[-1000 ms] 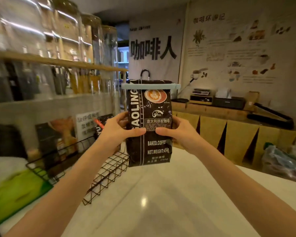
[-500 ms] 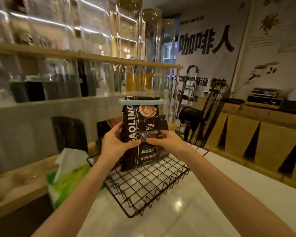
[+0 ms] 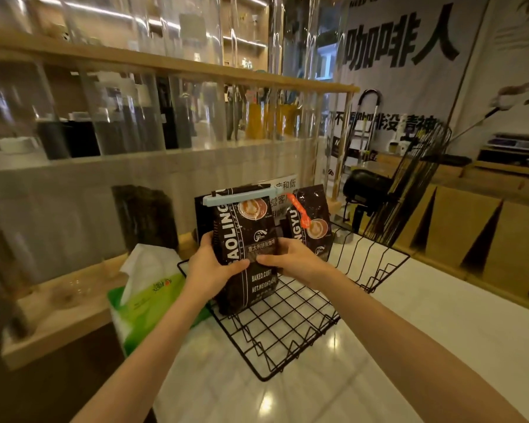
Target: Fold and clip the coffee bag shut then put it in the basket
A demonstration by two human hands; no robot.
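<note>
Head camera view: a person's left hand (image 3: 214,267) and right hand (image 3: 290,264) are gripping a dark, glossy coffee bag with white lettering (image 3: 245,248) from either side, fingers (image 3: 237,265) wrapping round its front panel with the thumbs nearly meeting at the middle. A pale blue plastic bar clip (image 3: 242,196) is clamping the bag's folded top edge. The bag is standing upright inside a black wire basket (image 3: 290,340), its base at the basket's wire floor near the left rim; whether it is fully resting there cannot be told. A second dark coffee bag with an orange clip (image 3: 313,221) is leaning at the back of the basket, just beside the first. A green and white soft tissue pack (image 3: 147,297) is lying on the glossy white counter (image 3: 364,361), touching the basket's left side. Blurred clear jars are lining a wooden shelf (image 3: 165,64) behind.
</note>
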